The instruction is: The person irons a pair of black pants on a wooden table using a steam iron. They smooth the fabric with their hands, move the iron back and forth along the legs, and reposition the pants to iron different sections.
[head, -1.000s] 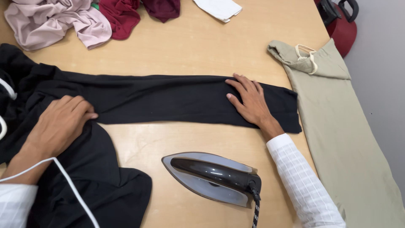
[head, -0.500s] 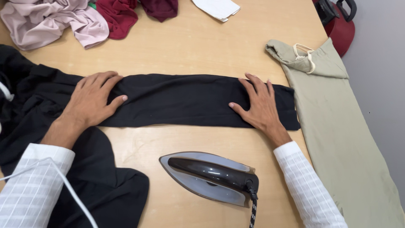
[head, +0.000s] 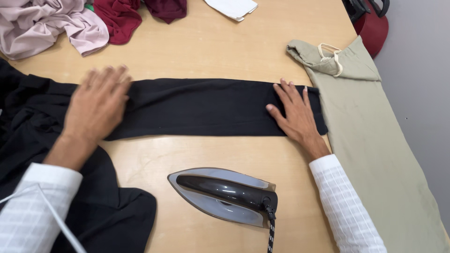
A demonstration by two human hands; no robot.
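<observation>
Desk (head: 220, 51): pale wood, carrying everything I see from the head view.
Black garment (head: 201, 107): the largest piece I am working on; 1 long flat strip runs across the middle of the desk, with its bulk heaped at my left and hanging toward the near edge. I judge it soft, light and limp, with no stiffness, so it will crease or drag if pulled from 1 point. Best held flat under both palms, or taken at the 2 ends of the strip, so it stays straight.
Olive garment (head: 370, 136): laid flat along the right side of the desk, drawstring end at the far side, just beside the end of the black strip.
Clothes pile (head: 56, 23): pink and dark red pieces bunched at the far left; a white folded piece lies apart from them.
Iron (head: 222, 194): lying on the bare wood near me, apart from the cloth, cord trailing toward me. Rigid and, I judge, heavy.
Left hand (head: 96, 107): fingers spread, palm down on the left part of the strip; blurred.
Right hand (head: 296, 115): fingers spread, pressing flat on the right end of the strip, pinching nothing.
</observation>
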